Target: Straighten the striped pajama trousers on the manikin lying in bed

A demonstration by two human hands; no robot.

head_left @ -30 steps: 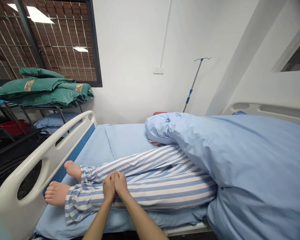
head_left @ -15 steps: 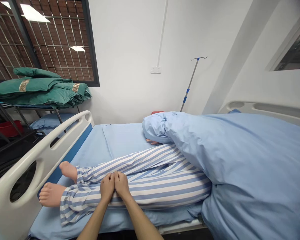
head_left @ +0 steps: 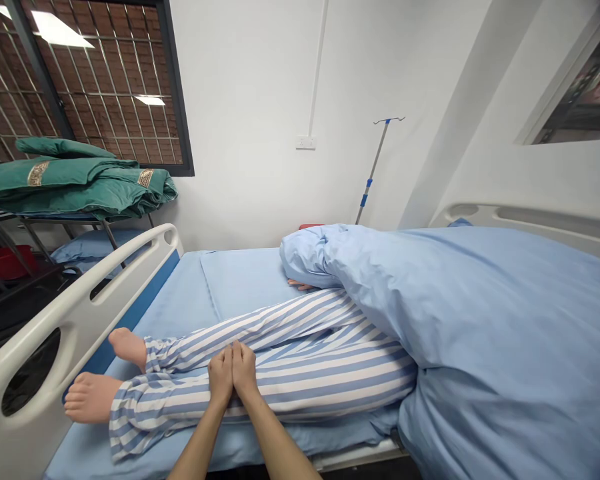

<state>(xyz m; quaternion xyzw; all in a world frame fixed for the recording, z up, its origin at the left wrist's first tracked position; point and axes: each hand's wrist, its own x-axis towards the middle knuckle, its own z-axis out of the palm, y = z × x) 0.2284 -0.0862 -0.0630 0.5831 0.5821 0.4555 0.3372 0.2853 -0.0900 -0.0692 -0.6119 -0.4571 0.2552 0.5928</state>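
My left hand (head_left: pixel 221 377) and my right hand (head_left: pixel 243 369) lie side by side, fingers together, on the upper of two legs in blue-and-white striped pyjama trousers (head_left: pixel 310 380). Both hands touch the cloth, and neither grips anything. Two bare feet (head_left: pixel 91 398) stick out of the cuffs, to the left of my hands. A pale blue quilt (head_left: pixel 495 313) covers the rest of the lying patient. A patient's hand (head_left: pixel 299 285) shows just under the quilt's folded edge, and the head is hidden.
A white bed rail (head_left: pixel 80 303) stands at the foot end, and a second rail (head_left: pixel 530 220) lies beyond the quilt. Behind are an IV pole (head_left: pixel 373 173), green folded quilts (head_left: pixel 70 187) on a rack, a blue pillow (head_left: pixel 95 250) and a red basin (head_left: pixel 5 262).
The whole view has drifted left as my head turned. My hands stay on the same leg, pressed together, with little shift.
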